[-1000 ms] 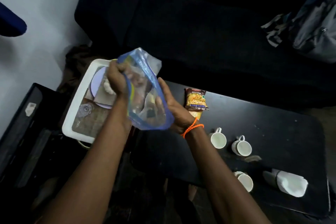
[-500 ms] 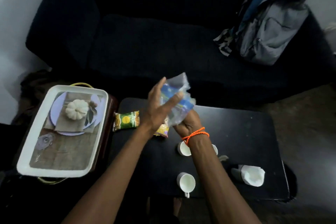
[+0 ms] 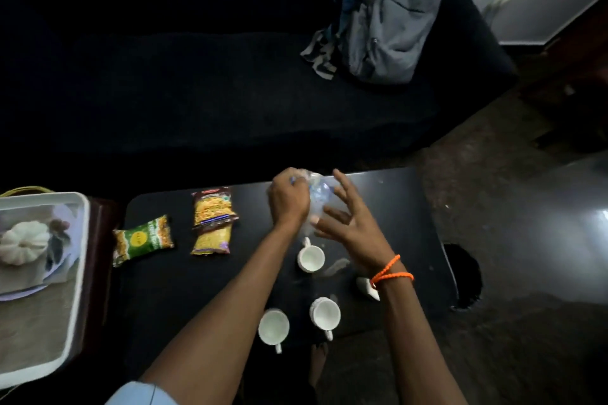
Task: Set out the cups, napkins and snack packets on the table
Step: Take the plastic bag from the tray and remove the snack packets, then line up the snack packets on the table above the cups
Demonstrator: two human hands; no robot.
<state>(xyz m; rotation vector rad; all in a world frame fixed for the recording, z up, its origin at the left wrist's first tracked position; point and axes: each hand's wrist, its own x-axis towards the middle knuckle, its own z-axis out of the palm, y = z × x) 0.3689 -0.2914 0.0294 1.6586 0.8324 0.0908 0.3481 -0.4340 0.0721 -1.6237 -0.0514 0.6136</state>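
Note:
On the black table (image 3: 171, 299) lie a green snack packet (image 3: 143, 239), a brown-and-yellow packet (image 3: 214, 206) and a yellow packet (image 3: 212, 241) just below it. Three white cups stand near me: one (image 3: 311, 258) under my hands, two nearer ones (image 3: 273, 327) (image 3: 325, 314). A white napkin (image 3: 367, 286) peeks out from behind my right wrist. My left hand (image 3: 287, 199) is closed on a crumpled clear plastic bag (image 3: 318, 191) above the table's far side. My right hand (image 3: 348, 223) is beside the bag with fingers spread, touching it.
A white tray (image 3: 74, 273) with a plate and a small white pumpkin (image 3: 23, 242) sits left of the table. A dark sofa stands behind, with a grey backpack (image 3: 393, 16) on it. Bare floor lies to the right.
The plastic bag went from full and open to crumpled in my left hand. The green and yellow packets now lie on the table. My hands moved right, over the table's far side.

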